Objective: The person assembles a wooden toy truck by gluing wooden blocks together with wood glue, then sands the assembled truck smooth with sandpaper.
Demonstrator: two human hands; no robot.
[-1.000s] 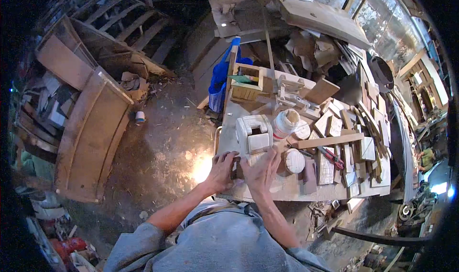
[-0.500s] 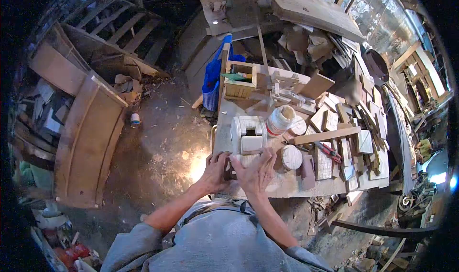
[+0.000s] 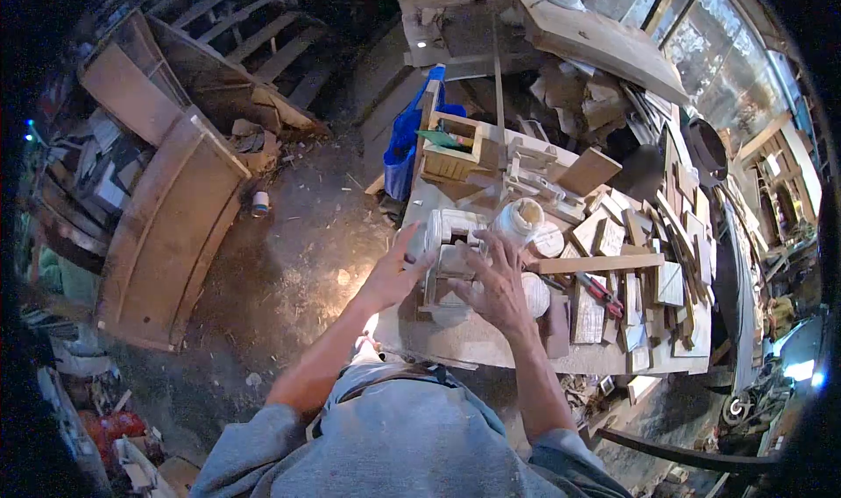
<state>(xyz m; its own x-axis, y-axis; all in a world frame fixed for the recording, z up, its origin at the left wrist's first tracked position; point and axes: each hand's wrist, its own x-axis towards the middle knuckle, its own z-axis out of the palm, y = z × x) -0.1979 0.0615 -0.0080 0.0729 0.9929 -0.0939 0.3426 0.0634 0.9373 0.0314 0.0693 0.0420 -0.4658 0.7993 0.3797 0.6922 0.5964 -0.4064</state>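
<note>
The pale wooden counter (image 3: 420, 336) carries the whitish wooden block assembly (image 3: 451, 261) near its left edge. Right hand (image 3: 498, 288): grip wide, fingers spread at the assembly's right side. Left hand (image 3: 394, 275): grip wide, at the left side; firm contact cannot be told. Farther right stands the white open-topped jar (image 3: 520, 221); beyond, the yellowish wooden box (image 3: 447, 163).
</note>
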